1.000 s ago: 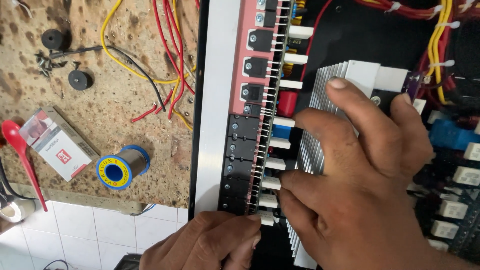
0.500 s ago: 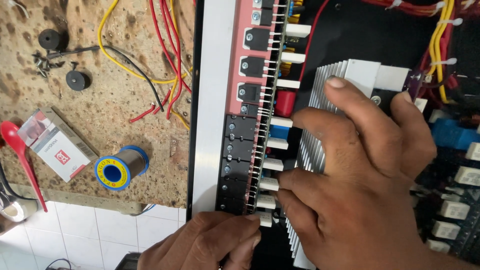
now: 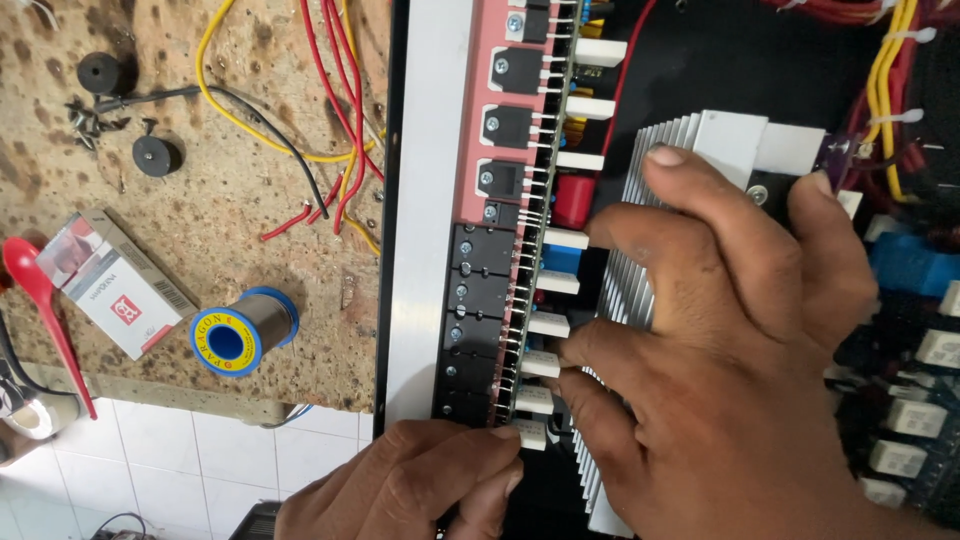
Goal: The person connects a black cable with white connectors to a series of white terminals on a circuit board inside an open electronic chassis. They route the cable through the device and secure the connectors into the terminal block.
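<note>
Worn chipboard counter (image 3: pixel 230 260), amplifier chassis (image 3: pixel 425 200) alongside. Right hand (image 3: pixel 730 350) spread flat over finned heatsink (image 3: pixel 640 300), grip open, holding nothing. Left hand (image 3: pixel 420 480) fingertips pinch white resistor (image 3: pixel 530 433) beside transistor row (image 3: pixel 480 330). Risk: side pressure bends leads, cracks solder joints.

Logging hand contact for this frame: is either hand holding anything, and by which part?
Nothing is lifted. The right hand lies on the finned heatsink; the left hand pinches the circuit board at its near end.

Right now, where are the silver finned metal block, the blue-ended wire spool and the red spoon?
silver finned metal block (image 3: pixel 625 290), head view, bare fins.
blue-ended wire spool (image 3: pixel 245 331), head view, its middle.
red spoon (image 3: pixel 22 258), head view, bowl.
</note>
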